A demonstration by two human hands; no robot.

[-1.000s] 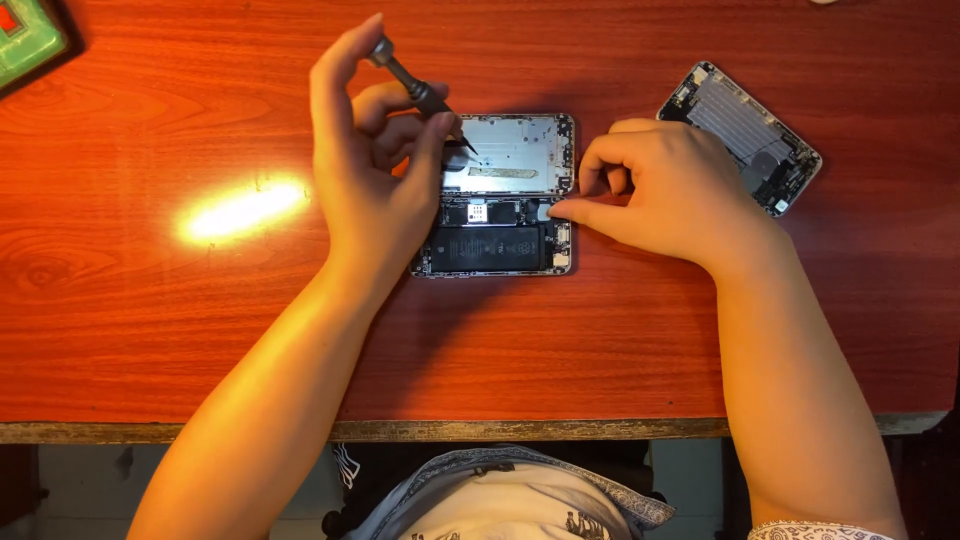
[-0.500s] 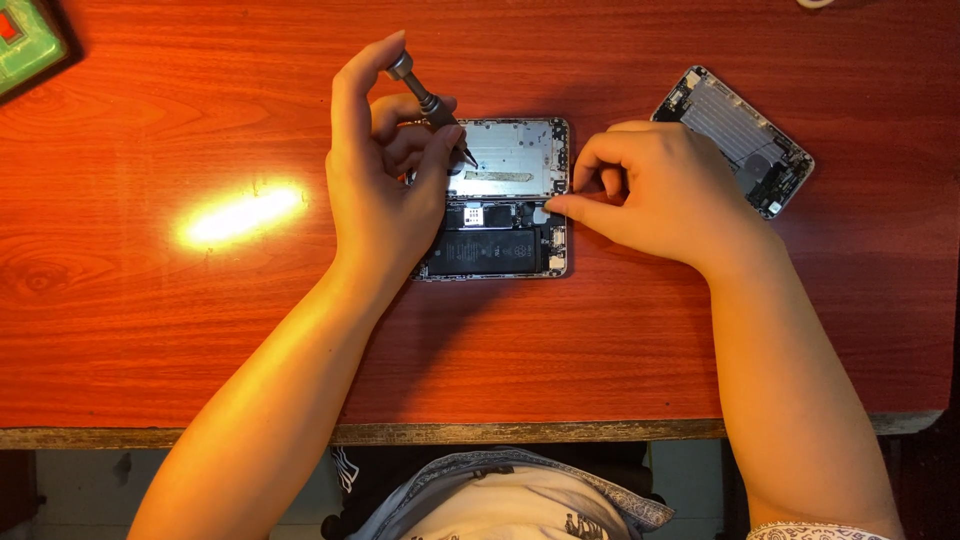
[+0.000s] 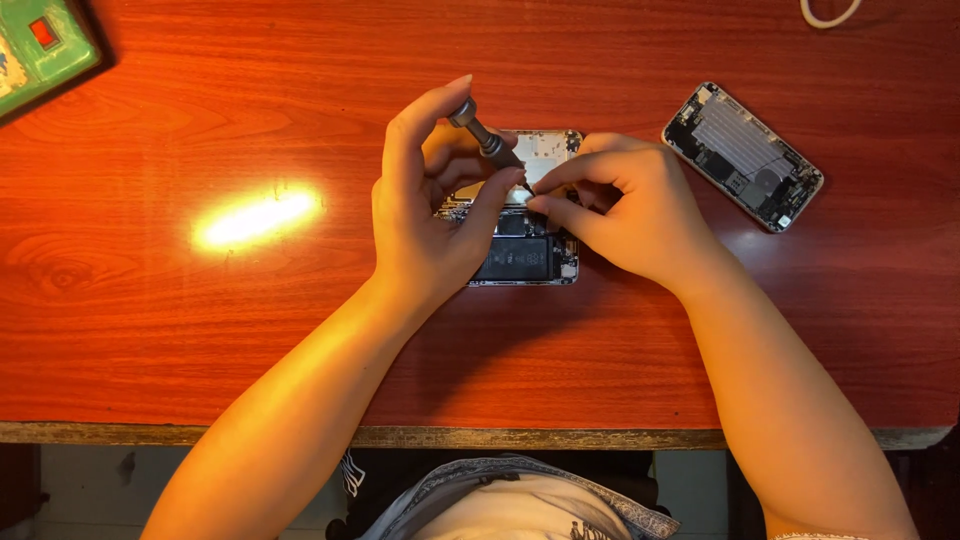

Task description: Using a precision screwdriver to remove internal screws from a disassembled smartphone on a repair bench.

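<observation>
- Opened phone (image 3: pixel 525 245), mid-table (image 3: pixel 200 350) under my hands: light, rigid, innards likely fragile; best steadied by its edges.
- Screwdriver (image 3: pixel 485 138): thin, probably slippery; my left hand (image 3: pixel 430 220) pinches its shaft, forefinger capping the top.
- My right hand (image 3: pixel 630 210) pinches at the tip; screw hidden.
- Second opened phone (image 3: pixel 742 155) lies apart, right.

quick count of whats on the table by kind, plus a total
opened phones: 2, one under the hands, one at the right
screwdrivers: 1, in the left hand, with the right hand at its tip
green boards: 1, far left corner
pale loops: 1, cut off at the top edge
total: 5
</observation>
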